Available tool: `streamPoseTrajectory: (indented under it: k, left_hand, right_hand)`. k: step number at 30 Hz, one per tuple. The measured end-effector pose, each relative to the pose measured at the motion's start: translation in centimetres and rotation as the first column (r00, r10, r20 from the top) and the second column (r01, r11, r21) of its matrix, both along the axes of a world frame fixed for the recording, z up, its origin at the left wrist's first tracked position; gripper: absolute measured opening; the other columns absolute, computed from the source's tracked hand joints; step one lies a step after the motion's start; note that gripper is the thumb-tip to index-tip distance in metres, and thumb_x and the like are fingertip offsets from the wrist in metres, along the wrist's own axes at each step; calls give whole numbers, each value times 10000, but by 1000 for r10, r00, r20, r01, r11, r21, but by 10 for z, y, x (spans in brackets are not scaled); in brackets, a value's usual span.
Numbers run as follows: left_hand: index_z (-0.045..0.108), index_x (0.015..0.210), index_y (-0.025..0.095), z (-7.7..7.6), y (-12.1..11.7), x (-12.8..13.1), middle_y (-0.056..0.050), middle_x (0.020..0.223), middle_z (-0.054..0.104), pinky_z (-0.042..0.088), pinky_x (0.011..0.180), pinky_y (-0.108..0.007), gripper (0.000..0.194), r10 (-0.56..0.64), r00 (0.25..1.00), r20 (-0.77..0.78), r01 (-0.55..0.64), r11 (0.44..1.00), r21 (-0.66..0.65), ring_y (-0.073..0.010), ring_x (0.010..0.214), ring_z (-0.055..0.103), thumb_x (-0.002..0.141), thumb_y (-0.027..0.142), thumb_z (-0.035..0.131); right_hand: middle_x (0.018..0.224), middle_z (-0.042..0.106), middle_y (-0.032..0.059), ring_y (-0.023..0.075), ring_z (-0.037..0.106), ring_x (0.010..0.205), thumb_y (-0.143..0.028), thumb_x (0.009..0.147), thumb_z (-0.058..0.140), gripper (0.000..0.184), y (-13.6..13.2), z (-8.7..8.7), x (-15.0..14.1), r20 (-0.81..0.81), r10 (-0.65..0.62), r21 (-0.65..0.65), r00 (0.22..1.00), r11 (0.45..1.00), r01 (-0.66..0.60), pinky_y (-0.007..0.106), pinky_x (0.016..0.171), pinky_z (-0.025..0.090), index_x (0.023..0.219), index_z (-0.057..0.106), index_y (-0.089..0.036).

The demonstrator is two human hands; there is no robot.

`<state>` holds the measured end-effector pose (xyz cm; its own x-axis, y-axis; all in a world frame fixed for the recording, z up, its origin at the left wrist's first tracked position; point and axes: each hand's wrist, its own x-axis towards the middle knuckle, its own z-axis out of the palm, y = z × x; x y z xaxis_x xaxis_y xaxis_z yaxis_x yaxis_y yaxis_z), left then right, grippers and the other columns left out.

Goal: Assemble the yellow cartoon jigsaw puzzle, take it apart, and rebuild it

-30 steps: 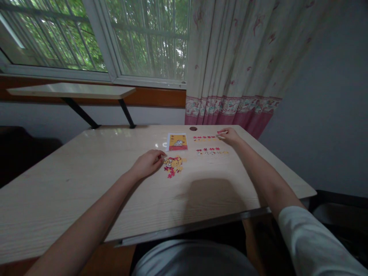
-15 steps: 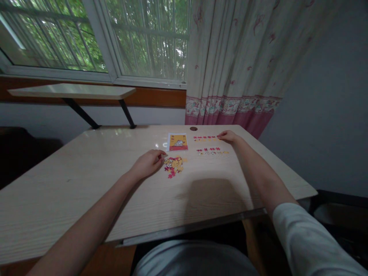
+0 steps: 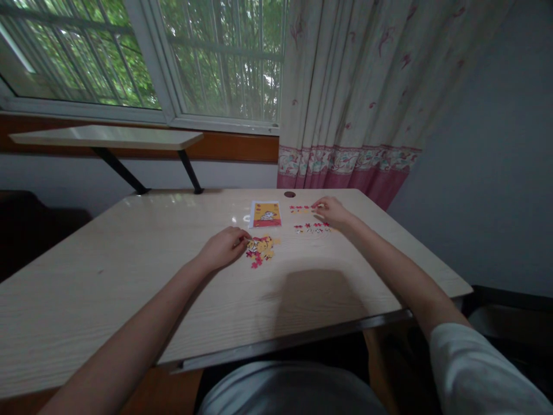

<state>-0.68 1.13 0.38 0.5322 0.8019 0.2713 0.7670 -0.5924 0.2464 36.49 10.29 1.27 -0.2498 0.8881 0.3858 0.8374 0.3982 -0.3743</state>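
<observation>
A loose heap of jigsaw puzzle pieces (image 3: 260,248), yellow, white and pink-red, lies on the desk. My left hand (image 3: 224,246) rests at the heap's left edge, fingers curled together at its outermost pieces; what they pinch, if anything, is too small to make out. To the right, an upper row of puzzle pieces (image 3: 299,208) and a lower row of puzzle pieces (image 3: 311,228) are laid out. My right hand (image 3: 332,211) is over the right end of the upper row, thumb and forefinger apart, with no piece visible between them. It hides part of both rows.
Behind the heap lies a picture card (image 3: 266,215) showing a white animal on yellow and red. A round cable hole (image 3: 290,195) is near the back edge of the desk (image 3: 129,271). A raised shelf (image 3: 108,136) stands back left; a curtain (image 3: 345,104) hangs behind.
My right hand has moved left along the upper row, now covering its right-hand pieces. My left hand has stayed beside the heap, almost still.
</observation>
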Motion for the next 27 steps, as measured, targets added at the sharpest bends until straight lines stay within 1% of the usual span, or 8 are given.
streamPoseTrajectory:
  k: [2, 4, 8, 11, 16, 20, 24, 27]
  left_hand:
    - [620, 958, 167, 1, -3, 4, -90, 915, 642, 438, 756, -321, 282, -18, 1000, 8, 18, 1000, 8, -209, 862, 566, 860, 313, 399]
    - [624, 964, 167, 1, -5, 11, -92, 924, 643, 437, 776, -332, 303, -38, 999, 9, 38, 999, 12, -213, 877, 563, 875, 329, 384]
    - [644, 963, 178, -1, -10, 26, -94, 908, 629, 431, 784, -337, 328, -23, 1000, -13, 23, 998, 51, -223, 890, 547, 873, 383, 404]
    - [656, 933, 186, -3, -13, 35, -94, 884, 617, 431, 748, -335, 327, 9, 999, -47, -5, 995, 100, -237, 884, 529, 857, 416, 435]
    - [657, 902, 186, -4, -14, 40, -86, 882, 615, 431, 732, -335, 303, 1, 1000, -28, 2, 994, 105, -236, 876, 516, 860, 389, 436]
    - [657, 864, 180, -5, -13, 40, -75, 857, 628, 429, 758, -340, 246, -46, 992, 114, 39, 997, 63, -221, 858, 528, 834, 358, 490]
    - [652, 783, 163, -3, -16, 45, -63, 783, 642, 446, 710, -319, 220, -14, 928, 373, 58, 992, -108, -188, 752, 562, 782, 356, 546]
    - [642, 756, 148, -3, -21, 49, -63, 769, 651, 462, 661, -305, 210, 45, 865, 500, 96, 963, -253, -172, 693, 573, 746, 344, 566]
  right_hand:
    - [945, 641, 74, 204, 551, 919, -258, 757, 625, 159, -18, 1, -23, 74, 136, 53, 988, 989, -140, 374, 867, 385, 889, 689, -199]
    - [961, 639, 68, 201, 545, 937, -257, 778, 608, 171, -38, 0, -47, 82, 249, 84, 965, 963, -255, 375, 872, 374, 924, 673, -196]
    - [987, 634, 62, 188, 540, 940, -263, 815, 575, 191, -75, -8, -86, 80, 388, 101, 918, 913, -395, 355, 865, 364, 980, 647, -199]
    - [987, 637, 57, 184, 535, 956, -282, 846, 540, 199, -95, -14, -103, 96, 464, 81, 881, 878, -472, 343, 860, 356, 1001, 637, -202]
    - [956, 645, 48, 181, 531, 949, -271, 851, 534, 181, -106, -20, -111, 70, 462, 105, 884, 878, -467, 340, 869, 346, 981, 636, -197]
    - [957, 645, 56, 177, 530, 926, -274, 851, 532, 180, -106, -21, -111, 9, 402, 158, 916, 904, -398, 327, 841, 360, 973, 632, -188]
    - [908, 656, 44, 174, 536, 892, -301, 856, 531, 172, -108, -20, -111, -1, 406, 218, 914, 892, -396, 320, 813, 358, 939, 643, -200]
    - [875, 667, 38, 176, 541, 880, -318, 860, 527, 176, -112, -18, -111, 16, 425, 260, 905, 872, -414, 327, 815, 343, 920, 653, -211]
